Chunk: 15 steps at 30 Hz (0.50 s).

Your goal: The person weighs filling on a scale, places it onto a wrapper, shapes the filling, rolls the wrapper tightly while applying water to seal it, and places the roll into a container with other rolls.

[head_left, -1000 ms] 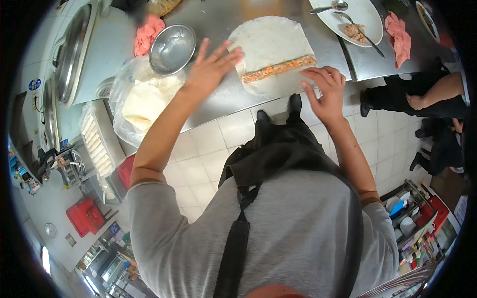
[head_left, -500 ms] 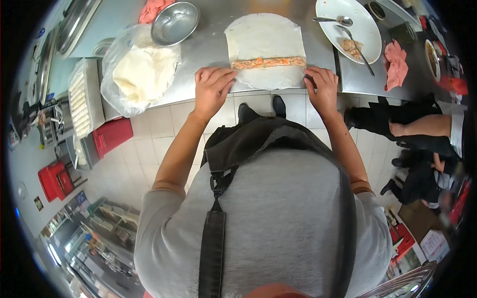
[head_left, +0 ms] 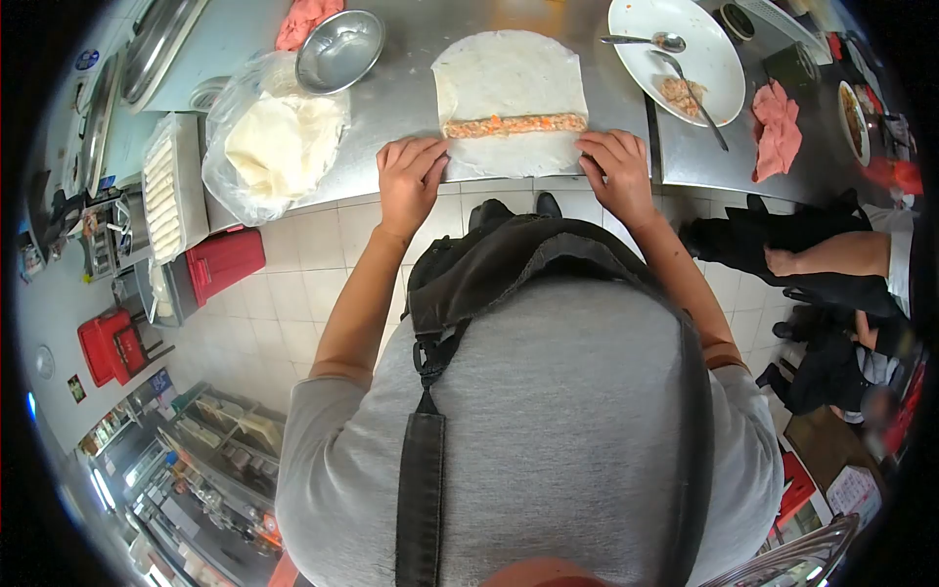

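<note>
A thin white dough sheet [head_left: 509,73] lies flat on the steel table at its front edge. Across its lower part runs a strip of orange-flecked filling [head_left: 514,124], with a short flap of dough on the near side. At the sheet's left edge, just beside the filling's end, my left hand [head_left: 409,181] pinches the dough between thumb and fingers. My right hand [head_left: 620,174] does the same at the right edge. The fingertips partly hide the sheet's side edges.
Left on the steel table [head_left: 401,98] are a metal bowl [head_left: 339,52] and a plastic bag of dough sheets [head_left: 279,142]. A tray of white rolls [head_left: 161,196] stands farther left. On the right are a white plate [head_left: 675,64] with spoons and filling, and a pink cloth [head_left: 776,132]. People are at right.
The view has shifted slightly, moving the table's things a little leftward. Both hands stay at the sheet's side edges, and the filling strip lies unrolled as before.
</note>
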{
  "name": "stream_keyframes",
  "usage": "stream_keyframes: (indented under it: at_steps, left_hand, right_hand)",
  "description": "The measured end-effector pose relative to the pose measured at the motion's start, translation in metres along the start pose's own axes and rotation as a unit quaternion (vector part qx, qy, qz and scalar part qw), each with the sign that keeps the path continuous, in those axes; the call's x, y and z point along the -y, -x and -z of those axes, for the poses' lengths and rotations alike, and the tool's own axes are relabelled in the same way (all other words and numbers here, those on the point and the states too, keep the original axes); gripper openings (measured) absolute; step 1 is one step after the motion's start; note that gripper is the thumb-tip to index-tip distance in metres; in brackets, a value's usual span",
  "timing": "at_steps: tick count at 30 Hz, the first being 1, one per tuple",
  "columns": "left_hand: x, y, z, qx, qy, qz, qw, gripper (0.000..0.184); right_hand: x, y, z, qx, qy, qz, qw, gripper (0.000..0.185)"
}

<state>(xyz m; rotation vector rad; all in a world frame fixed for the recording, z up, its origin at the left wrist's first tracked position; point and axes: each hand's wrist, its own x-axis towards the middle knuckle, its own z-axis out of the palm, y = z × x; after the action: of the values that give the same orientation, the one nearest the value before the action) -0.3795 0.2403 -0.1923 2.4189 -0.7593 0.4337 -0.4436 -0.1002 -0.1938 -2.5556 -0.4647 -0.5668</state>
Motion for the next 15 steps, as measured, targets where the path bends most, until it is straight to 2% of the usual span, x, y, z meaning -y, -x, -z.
stream_keyframes:
  at_steps: [5, 15]
  left_hand:
    - [0.003, -0.005, -0.004, 0.020, -0.031, -0.088, 0.995, 0.033]
    - [0.011, -0.017, 0.009, 0.092, -0.082, -0.173, 0.977, 0.033]
  right_hand:
    - [-0.008, 0.003, 0.001, 0.003, -0.020, 0.003, 1.000, 0.029]
    - [-0.011, -0.006, -0.006, -0.001, -0.018, 0.033, 0.999, 0.015]
